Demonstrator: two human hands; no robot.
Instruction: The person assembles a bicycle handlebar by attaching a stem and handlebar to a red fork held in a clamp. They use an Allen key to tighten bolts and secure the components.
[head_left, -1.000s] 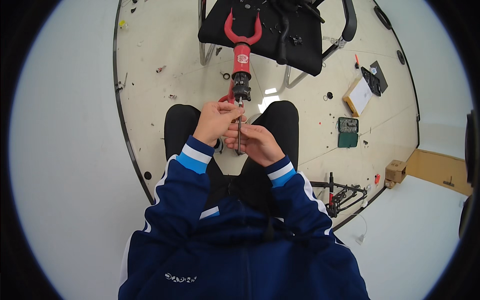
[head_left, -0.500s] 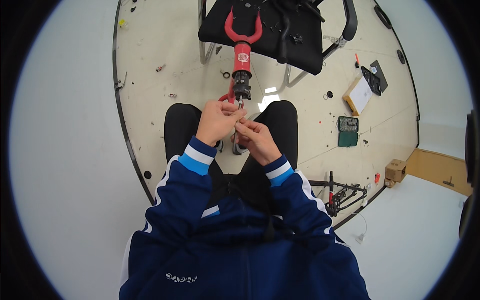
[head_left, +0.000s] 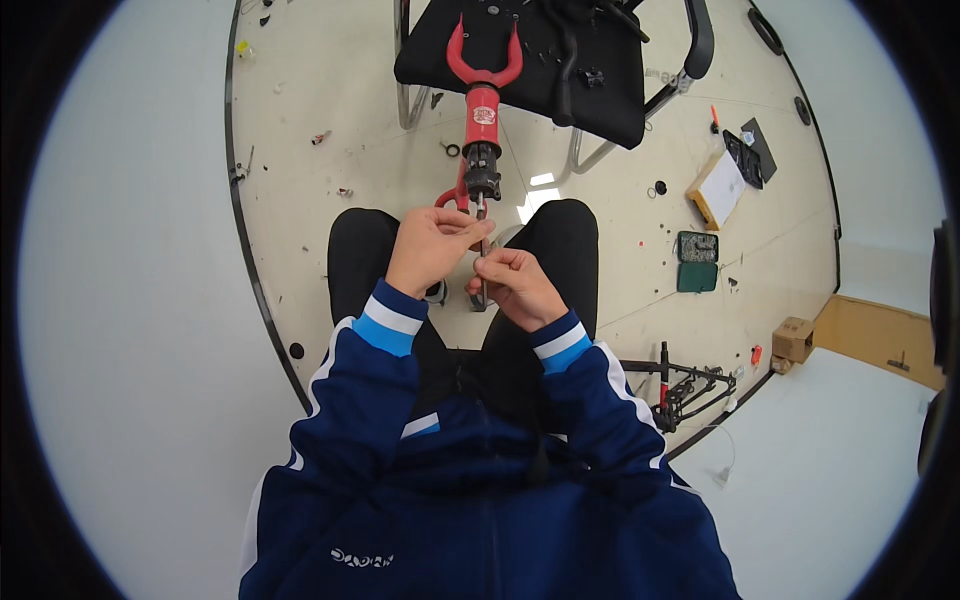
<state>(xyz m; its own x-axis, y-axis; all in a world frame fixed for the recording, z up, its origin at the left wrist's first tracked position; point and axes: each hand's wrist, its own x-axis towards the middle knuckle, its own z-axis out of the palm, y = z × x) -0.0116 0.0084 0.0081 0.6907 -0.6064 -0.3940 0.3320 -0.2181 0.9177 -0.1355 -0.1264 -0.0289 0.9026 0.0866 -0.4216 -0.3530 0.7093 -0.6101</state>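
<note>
- Nearest, your right hand [head_left: 518, 288] pinches the slim rod [head_left: 484, 250] between thumb and curled fingers; an off-axis push there could tilt it, I'd judge. The rod looks smooth, dark, straight and probably metal.
- Just farther and to the left, your left hand [head_left: 430, 250] pinches the same rod near its far end. If these fingertips loosen, the tip could wander sideways.
- Beyond your fingers, the rod lines up with the black clamp-like part [head_left: 483, 183]; whether they touch, I cannot tell. Forcing a crooked tip could scrape it. It is stubby, ridged and dull.
- Farther still, the red fork [head_left: 484, 118] has a glossy round body that splits into two curved prongs. With neither hand on it, it might roll or slide under pressure.
- Farthest, the prongs lie over the black chair seat [head_left: 430, 62], matt and fabric-like; a jolt could scatter its loose small parts.
</note>
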